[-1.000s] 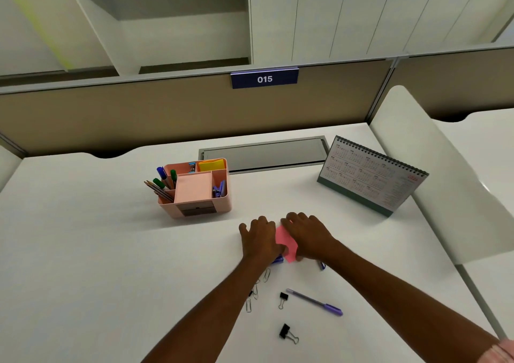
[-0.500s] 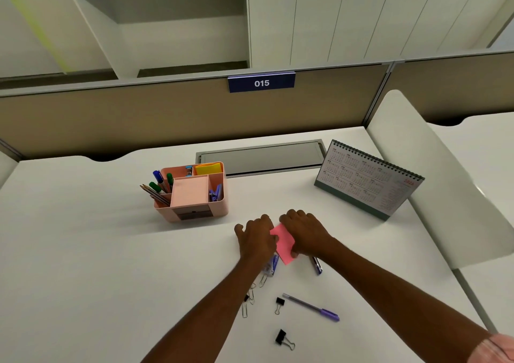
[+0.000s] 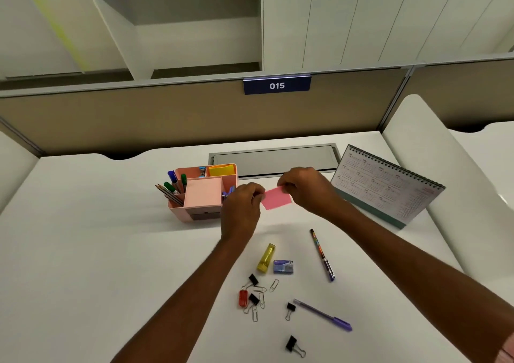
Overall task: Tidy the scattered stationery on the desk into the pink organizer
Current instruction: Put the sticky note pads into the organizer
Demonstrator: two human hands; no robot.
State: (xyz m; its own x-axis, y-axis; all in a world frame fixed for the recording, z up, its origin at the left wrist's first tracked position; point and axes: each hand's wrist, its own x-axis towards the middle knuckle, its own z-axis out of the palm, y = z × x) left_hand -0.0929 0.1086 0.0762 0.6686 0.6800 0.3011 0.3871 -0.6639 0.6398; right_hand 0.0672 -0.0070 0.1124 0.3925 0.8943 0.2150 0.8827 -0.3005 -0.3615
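A pink sticky-note pad is held above the desk between both hands. My left hand pinches its left edge and my right hand pinches its top right corner. The pink organizer stands just left of the hands, holding pens, pencils and a yellow pad. On the desk below lie a yellow highlighter, a small blue box, a patterned pen, a purple pen, a red clip, paper clips and black binder clips.
A desk calendar stands at the right. A grey cable tray lid is set into the desk behind the hands. A beige partition with a "015" sign closes the back. A white divider borders the right side.
Both hands lifted the pink pad off the desk and carried it up toward the organizer. Items they covered, the highlighter, blue box and patterned pen, now show.
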